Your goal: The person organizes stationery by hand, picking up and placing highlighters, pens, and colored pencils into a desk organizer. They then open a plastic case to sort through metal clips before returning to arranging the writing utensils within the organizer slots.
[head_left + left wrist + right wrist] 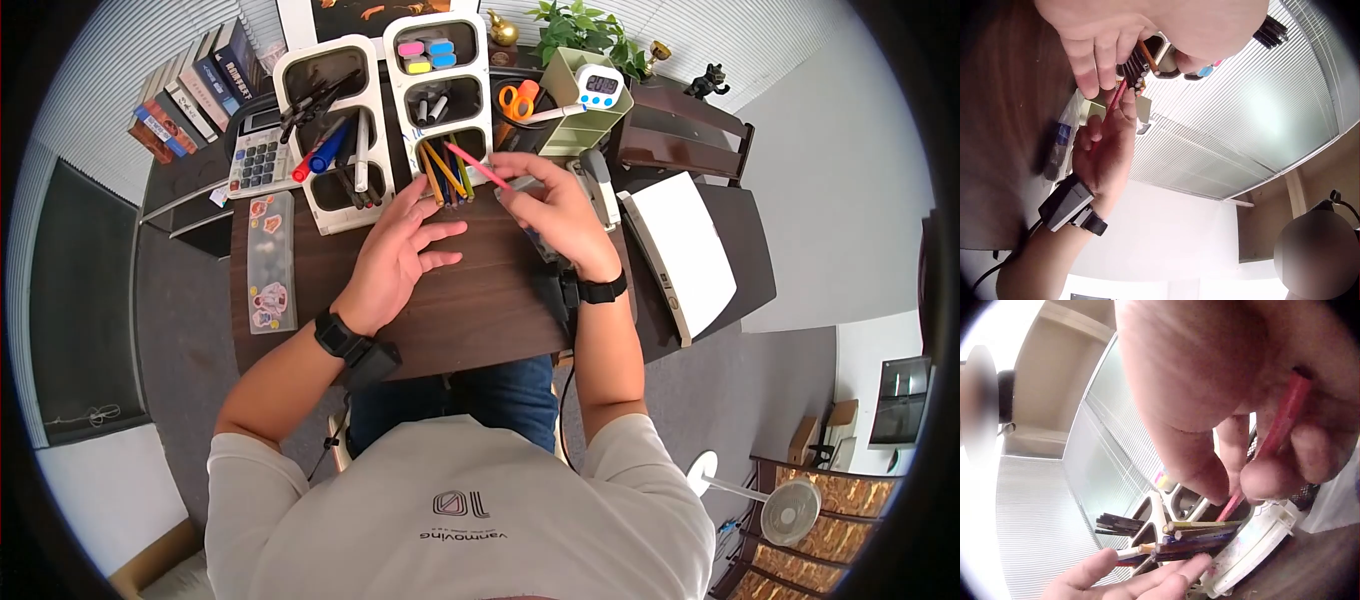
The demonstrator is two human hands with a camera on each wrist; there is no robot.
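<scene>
A pink-red pencil (478, 166) is pinched in the right hand (560, 215); its far end reaches the front compartment of the right white organizer (440, 90). Several coloured pencils (447, 172) lean in that compartment. Beside them the left hand (392, 255) has its fingers spread, thumb side near the organizer's front edge. In the left wrist view the pink-red pencil (1117, 101) slants up from the right hand (1107, 147). The right wrist view shows the pencil (1285, 415) between the right hand's fingers and the leaning pencils (1194, 537) beyond.
A second white organizer (330, 130) with pens stands left, beside a calculator (262, 160) and a stickered clear case (270, 262). At right are a mesh cup with orange scissors (517, 101), a green holder with a timer (600, 88), a stapler (598, 185) and a white box (685, 255).
</scene>
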